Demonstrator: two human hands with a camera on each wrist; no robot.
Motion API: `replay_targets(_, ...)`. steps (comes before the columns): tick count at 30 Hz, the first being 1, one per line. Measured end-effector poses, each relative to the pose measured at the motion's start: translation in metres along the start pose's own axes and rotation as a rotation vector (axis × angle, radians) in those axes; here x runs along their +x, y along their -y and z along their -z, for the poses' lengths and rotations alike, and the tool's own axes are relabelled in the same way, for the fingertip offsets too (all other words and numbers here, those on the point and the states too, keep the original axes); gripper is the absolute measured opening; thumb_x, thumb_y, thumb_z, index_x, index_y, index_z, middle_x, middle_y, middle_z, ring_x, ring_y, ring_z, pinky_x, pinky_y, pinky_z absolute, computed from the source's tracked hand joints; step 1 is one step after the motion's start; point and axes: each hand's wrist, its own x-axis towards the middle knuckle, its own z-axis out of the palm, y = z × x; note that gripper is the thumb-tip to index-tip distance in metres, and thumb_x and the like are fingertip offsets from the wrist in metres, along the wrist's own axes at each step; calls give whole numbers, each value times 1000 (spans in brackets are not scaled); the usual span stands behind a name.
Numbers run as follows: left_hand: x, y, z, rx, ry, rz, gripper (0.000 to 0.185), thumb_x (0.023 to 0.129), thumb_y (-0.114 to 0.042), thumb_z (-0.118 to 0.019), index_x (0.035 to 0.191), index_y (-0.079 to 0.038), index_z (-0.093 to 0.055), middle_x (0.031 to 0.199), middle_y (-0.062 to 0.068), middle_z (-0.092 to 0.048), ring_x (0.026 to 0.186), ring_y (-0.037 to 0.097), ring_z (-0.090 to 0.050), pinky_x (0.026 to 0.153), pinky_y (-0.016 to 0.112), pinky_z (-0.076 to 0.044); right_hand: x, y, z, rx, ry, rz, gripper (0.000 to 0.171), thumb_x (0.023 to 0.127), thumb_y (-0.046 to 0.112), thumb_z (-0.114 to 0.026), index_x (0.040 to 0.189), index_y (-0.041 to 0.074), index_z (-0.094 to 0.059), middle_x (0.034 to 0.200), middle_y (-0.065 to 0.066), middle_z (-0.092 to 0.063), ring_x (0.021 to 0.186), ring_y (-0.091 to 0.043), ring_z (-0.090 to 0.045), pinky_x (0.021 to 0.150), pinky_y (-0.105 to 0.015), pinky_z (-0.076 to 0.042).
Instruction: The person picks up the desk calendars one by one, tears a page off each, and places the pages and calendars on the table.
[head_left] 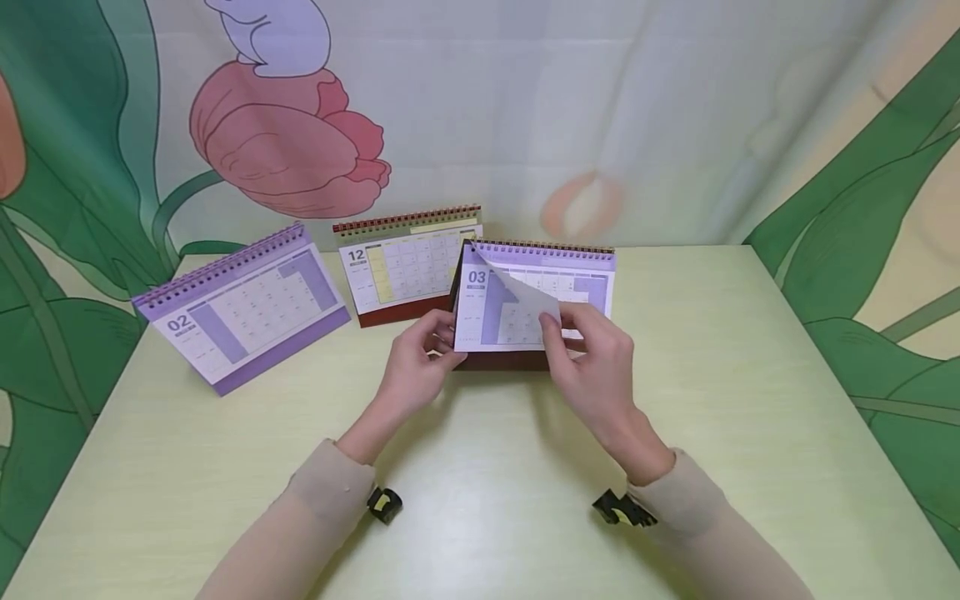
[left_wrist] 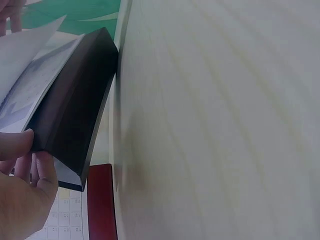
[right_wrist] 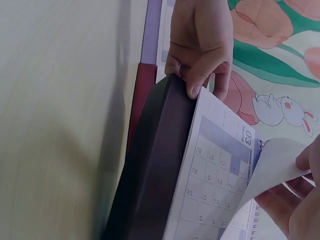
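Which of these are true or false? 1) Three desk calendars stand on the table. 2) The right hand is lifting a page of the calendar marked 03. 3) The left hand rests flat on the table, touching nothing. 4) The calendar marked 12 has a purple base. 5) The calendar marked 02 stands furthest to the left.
1) True: the 02 calendar, the 12 calendar and the 03 calendar stand on the table.
2) True: the right hand pinches its curled page.
3) False: the left hand grips the 03 calendar's lower left corner.
4) False: its base is dark red.
5) True.
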Motion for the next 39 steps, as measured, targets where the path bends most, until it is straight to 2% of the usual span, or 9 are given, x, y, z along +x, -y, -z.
replay_targets(3,-1,0,-1,12,-5,11,32,85,15,-71,112,-1,-65,91,12,-63,79,25,-64,68,27,-54,-2,0,0,58,-19,-54,3,92,-3,-71,89,-3,-72,80,-12,-73,73,-24,-73,57,-28,-59)
replay_targets(7,-1,0,-3,22,-15,11,32,85,15,-71,112,-1,-66,91,13,-64,78,25,-65,68,28,-54,-4,0,2,107,-10,-171,9,95,-2,-70,88,-6,-69,75,-16,-71,65,-24,-69,54,-18,-52)
replay_targets(10,-1,-2,-3,20,-26,9,33,84,16,-71,113,0,-66,91,14,-64,78,26,-64,69,28,-54,-2,3,5,167,-1,-289,12,99,1,-67,93,-9,-70,76,-19,-71,62,-21,-66,56,-21,-54)
replay_targets(14,-1,-4,-3,19,-30,15,33,84,16,-71,113,0,-66,91,13,-64,77,25,-64,69,27,-54,6,6,12,279,-29,-461,16,100,2,-66,102,-12,-72,87,-23,-73,68,-13,-71,60,-30,-60)
replay_targets(16,-1,-5,-2,23,-27,14,32,85,16,-71,112,0,-66,91,13,-64,77,25,-63,69,27,-54,11,7,17,299,-47,-513,17,101,3,-65,105,-12,-72,88,-21,-72,68,-9,-70,60,-29,-60)
replay_targets(21,0,-6,-1,34,-27,6,30,85,14,-71,111,0,-66,91,13,-64,77,25,-63,67,26,-51,23,10,26,314,-114,-551,18,101,5,-65,107,-10,-73,81,-7,-69,59,-9,-63,56,-22,-56)
replay_targets(25,0,-8,0,33,-27,-5,30,85,14,-72,110,0,-66,91,13,-64,79,27,-63,65,24,-50,28,11,26,368,-222,-574,18,100,4,-66,107,-12,-72,78,1,-68,66,-13,-60,59,-23,-55)
replay_targets(31,1,-10,-2,39,-8,-44,28,84,14,-72,109,0,-67,88,12,-65,77,26,-63,66,24,-50,29,7,28,376,-315,-605,20,100,6,-67,108,-11,-73,75,2,-67,75,-18,-60,68,-30,-55)
replay_targets(39,4,-13,-2,71,-7,-68,28,85,13,-70,107,-3,-69,86,9,-65,73,21,-62,64,25,-48,32,3,32,410,-368,-639,23,101,10,-67,112,-10,-73,80,-2,-67,81,-21,-60,74,-35,-55)
